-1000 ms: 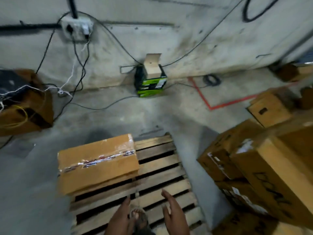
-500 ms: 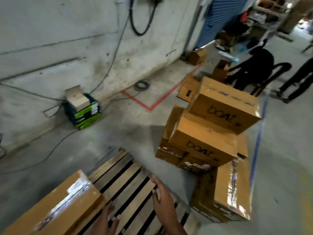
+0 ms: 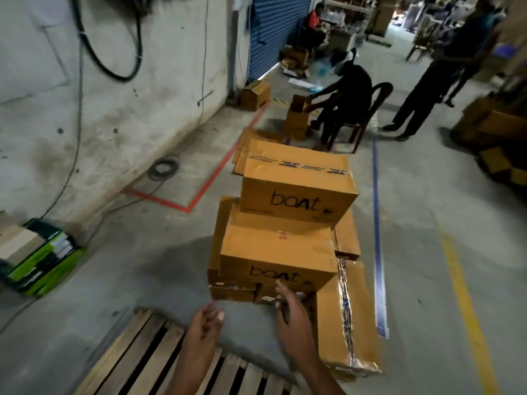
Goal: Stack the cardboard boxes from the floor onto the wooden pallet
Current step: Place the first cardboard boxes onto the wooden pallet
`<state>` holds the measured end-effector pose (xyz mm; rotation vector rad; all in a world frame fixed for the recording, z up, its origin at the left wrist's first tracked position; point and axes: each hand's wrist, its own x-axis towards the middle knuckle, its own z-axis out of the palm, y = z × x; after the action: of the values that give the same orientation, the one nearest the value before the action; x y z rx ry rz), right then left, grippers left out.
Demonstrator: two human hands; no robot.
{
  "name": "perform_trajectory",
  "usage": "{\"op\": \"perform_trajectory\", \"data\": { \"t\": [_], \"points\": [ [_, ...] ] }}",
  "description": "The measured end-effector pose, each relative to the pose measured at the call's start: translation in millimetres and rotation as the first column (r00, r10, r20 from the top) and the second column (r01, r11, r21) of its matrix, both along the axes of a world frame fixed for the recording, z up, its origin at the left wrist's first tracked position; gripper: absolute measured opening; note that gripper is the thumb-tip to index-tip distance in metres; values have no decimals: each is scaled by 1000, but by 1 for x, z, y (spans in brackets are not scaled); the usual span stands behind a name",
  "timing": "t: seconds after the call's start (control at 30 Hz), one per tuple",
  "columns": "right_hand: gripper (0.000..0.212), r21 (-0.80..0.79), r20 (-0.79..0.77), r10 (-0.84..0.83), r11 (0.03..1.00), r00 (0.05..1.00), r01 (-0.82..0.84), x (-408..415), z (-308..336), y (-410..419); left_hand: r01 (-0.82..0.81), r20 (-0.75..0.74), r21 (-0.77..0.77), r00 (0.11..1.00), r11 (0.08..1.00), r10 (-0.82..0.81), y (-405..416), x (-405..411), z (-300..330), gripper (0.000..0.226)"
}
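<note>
- At the lower left of the frame, the wooden pallet [image 3: 137, 354] shows bare slats nearest you; that is where the next box belongs, so keep that spot in mind as you reach.
- Your left hand [image 3: 204, 327] hangs low centre with its fingers [image 3: 218, 315] loosely curled and holding nothing, short of the boxes and over the floor just past the pallet's edge.
- Just right of it, your right hand [image 3: 293, 312] reaches forward, its fingers [image 3: 281, 286] fairly straight and empty, their tips at or almost at the lower front face of the near boAt box [image 3: 278, 252] in the centre; contact is too blurred to confirm.
- Take that near box by both short ends, one hand each side, and lift it level; it seems to rest partly under the upper boAt box [image 3: 298, 183], so I judge that the upper one may slide.
- At the lower right, a taped box [image 3: 346, 317] lies on the floor beside your right wrist.
</note>
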<state>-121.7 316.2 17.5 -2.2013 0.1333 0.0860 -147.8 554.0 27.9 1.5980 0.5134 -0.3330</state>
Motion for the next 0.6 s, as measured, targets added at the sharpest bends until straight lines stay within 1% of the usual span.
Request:
{"op": "perform_trajectory", "data": {
  "t": [0.07, 0.1, 0.2, 0.33, 0.43, 0.47, 0.53, 0.6],
  "points": [
    [63, 0, -9, -42, 999, 999, 42, 32, -3, -20, 18, 41, 7, 999, 1000, -18, -21, 40, 19, 50],
    [63, -11, -2, -66, 998, 998, 66, 48, -6, -28, 24, 64, 3, 998, 1000, -24, -29, 61, 25, 49],
    [61, -24, 56, -127, 991, 990, 129, 102, -9, -45, 86, 167, 37, 982, 996, -91, -47, 129, 40, 59],
    [53, -15, 145, -199, 979, 969, 204, 169, -6, -56, 182, 260, 109, 944, 977, -205, -61, 224, 52, 58],
    [50, -25, 116, -275, 960, 954, 280, 215, 0, -60, 234, 285, 174, 918, 956, -277, -65, 295, 53, 68],
    [50, -40, 108, -291, 954, 950, 297, 227, 3, -62, 236, 290, 190, 914, 953, -284, -65, 313, 53, 68],
    [51, -69, 97, -309, 946, 946, 316, 258, 5, -69, 226, 294, 225, 912, 948, -287, -69, 356, 51, 66],
    [51, -106, 78, -310, 943, 948, 317, 288, 6, -77, 192, 267, 250, 928, 949, -258, -78, 392, 48, 68]
  ]
}}
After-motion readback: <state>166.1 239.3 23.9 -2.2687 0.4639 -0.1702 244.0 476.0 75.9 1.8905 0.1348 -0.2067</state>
